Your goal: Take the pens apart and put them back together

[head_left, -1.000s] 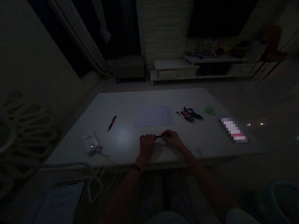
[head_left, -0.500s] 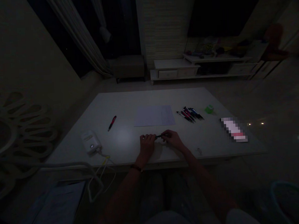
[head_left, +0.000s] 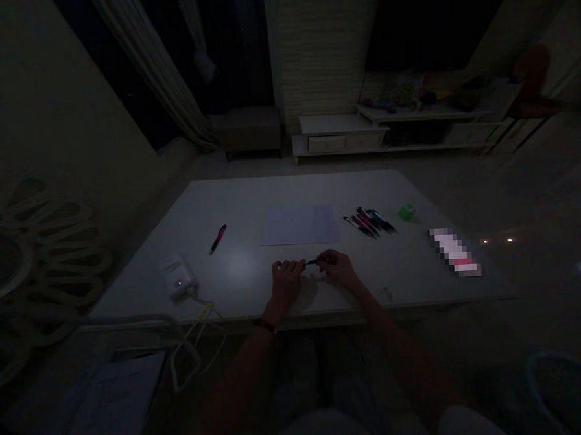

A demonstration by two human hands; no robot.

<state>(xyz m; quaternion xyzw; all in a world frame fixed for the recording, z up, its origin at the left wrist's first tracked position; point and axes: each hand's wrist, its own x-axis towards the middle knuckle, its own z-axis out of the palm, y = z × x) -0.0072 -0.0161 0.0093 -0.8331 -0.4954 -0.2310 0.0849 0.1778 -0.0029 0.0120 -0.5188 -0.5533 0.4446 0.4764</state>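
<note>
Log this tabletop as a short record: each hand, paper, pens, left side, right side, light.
Left hand: grips one end of a slim dark pen
Right hand: fingers on the pen's other end
Paper: white sheet beyond the hands, writing on its right part
Pens: red-and-black pen left of the sheet; pen cluster right of it
Left side: white boxy device with cable
Right side: small green cube; phone, screen pixelated
Light: dim
</note>
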